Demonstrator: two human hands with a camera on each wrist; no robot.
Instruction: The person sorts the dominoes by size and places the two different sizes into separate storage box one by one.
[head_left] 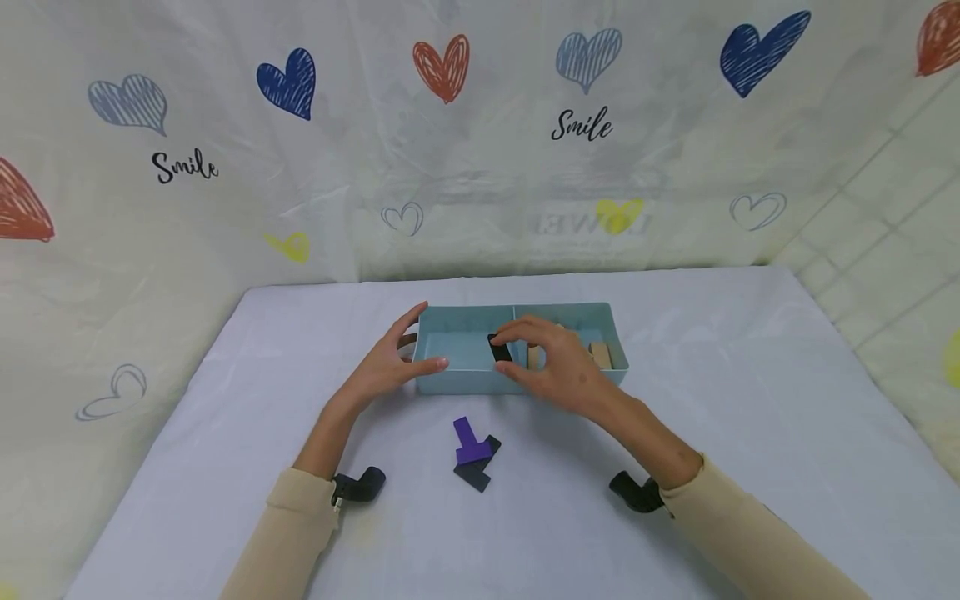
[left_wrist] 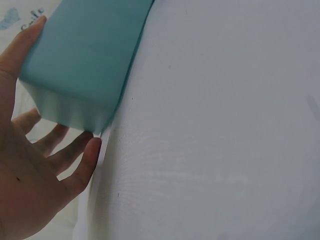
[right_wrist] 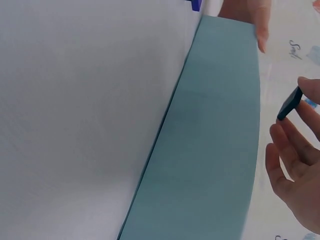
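A teal two-compartment box [head_left: 465, 379] [left_wrist: 85, 60] [right_wrist: 210, 150] stands mid-table. My left hand [head_left: 390, 362] [left_wrist: 35, 165] rests against its left end with straight fingers, thumb on the near corner. My right hand [head_left: 543, 358] [right_wrist: 295, 150] pinches a small black piece [head_left: 499, 348] [right_wrist: 290, 102] over the box, near the divider above the left compartment. The right compartment holds tan wooden blocks [head_left: 600, 353], partly hidden by my right hand. In front of the box a purple T-shaped piece [head_left: 469, 441] lies on top of a black piece [head_left: 476, 475].
The table [head_left: 750, 433] is covered with a white cloth. A curtain printed with hearts [head_left: 292, 81] and "Smile" hangs behind it. A tiled wall [head_left: 892, 242] shows at the right. Black wrist camera mounts [head_left: 360, 485] sit on both forearms.
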